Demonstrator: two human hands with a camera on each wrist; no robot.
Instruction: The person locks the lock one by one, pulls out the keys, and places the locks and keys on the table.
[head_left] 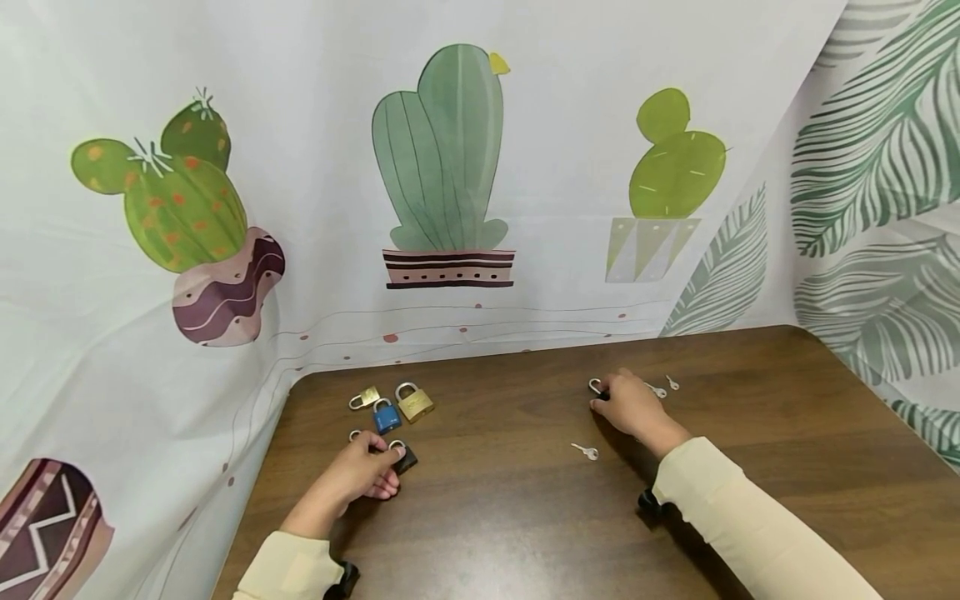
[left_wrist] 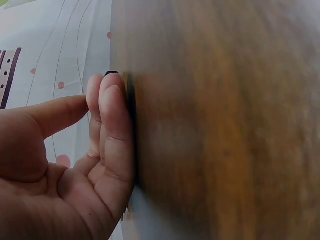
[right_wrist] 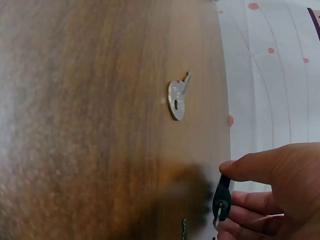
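My left hand (head_left: 358,471) pinches a black padlock (head_left: 407,460) with a silver shackle, low over the left part of the table. In the left wrist view the fingers hide nearly all of it. Another shackle (head_left: 355,435) shows just behind that hand, its body hidden. On the right, my right hand (head_left: 628,403) holds a small black padlock (right_wrist: 222,197) between thumb and fingers, its shackle pointing left in the head view. A silver key (right_wrist: 176,100) lies on the wood near this hand.
Beyond the left hand lie a blue padlock (head_left: 386,416), a large brass padlock (head_left: 415,403) and a small brass padlock (head_left: 365,397). Two more keys are by the right hand, one a small key (head_left: 672,382). A printed cloth (head_left: 555,250) hangs behind the brown table (head_left: 495,500).
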